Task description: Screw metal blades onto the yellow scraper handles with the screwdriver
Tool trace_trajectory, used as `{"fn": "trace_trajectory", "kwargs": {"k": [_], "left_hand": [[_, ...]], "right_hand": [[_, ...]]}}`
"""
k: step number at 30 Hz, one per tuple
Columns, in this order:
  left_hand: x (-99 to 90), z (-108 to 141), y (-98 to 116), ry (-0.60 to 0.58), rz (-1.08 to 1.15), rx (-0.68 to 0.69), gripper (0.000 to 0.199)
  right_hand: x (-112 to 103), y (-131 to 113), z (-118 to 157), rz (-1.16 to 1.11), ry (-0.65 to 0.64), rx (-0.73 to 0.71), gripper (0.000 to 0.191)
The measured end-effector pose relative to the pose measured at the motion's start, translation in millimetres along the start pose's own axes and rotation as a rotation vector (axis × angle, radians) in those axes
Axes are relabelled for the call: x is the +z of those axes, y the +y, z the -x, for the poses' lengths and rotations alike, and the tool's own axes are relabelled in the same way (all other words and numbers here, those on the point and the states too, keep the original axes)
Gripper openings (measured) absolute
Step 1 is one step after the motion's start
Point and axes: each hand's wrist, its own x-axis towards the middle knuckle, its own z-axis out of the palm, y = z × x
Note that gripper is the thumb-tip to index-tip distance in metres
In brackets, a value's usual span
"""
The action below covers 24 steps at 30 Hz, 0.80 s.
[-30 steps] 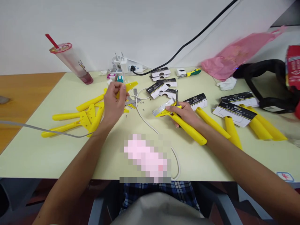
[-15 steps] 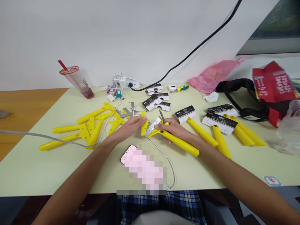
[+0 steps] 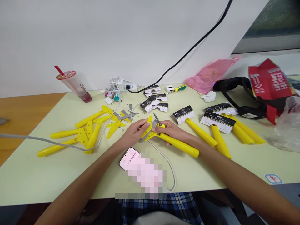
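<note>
Above the phone (image 3: 140, 167), my left hand (image 3: 135, 132) pinches a small yellow plate (image 3: 147, 125). The plate lies against a grey metal blade (image 3: 155, 123) at the head of a yellow-handled scraper (image 3: 180, 145). My right hand (image 3: 172, 129) grips that scraper near its head, and its handle points down to the right. A screwdriver (image 3: 157, 118) with a dark shaft also sits in my right hand, tip pointing up and left. My right fingers partly hide its handle.
Yellow scraper handles (image 3: 61, 147), metal blades (image 3: 130, 108) and yellow plates lie to the left. Carded handles (image 3: 201, 132) are on the right. Behind stand a drink cup (image 3: 77, 86), a power strip (image 3: 132, 86), cards (image 3: 151, 103) and a green-yellow screwdriver (image 3: 180, 88).
My left hand has brought the yellow plate rightward onto the blade, closing the gap between them. The view has shifted slightly, and the phone screen now shows digits.
</note>
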Motion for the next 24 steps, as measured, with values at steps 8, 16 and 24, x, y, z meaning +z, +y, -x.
{"fn": "trace_trajectory", "kwargs": {"k": [8,16,24], "left_hand": [[10.8,3,-3,0.070,-0.005,-0.028,0.043],[14.6,6,2,0.113,-0.057,0.012,0.044],[12.2,8,1,0.045,-0.083,-0.013,0.052]], "right_hand": [[3,-7,5,-0.032,-0.013,0.005,0.040],[1,0,1,-0.045,0.012,-0.013,0.040],[-4,8,-3,-0.046,0.000,-0.033,0.037]]}}
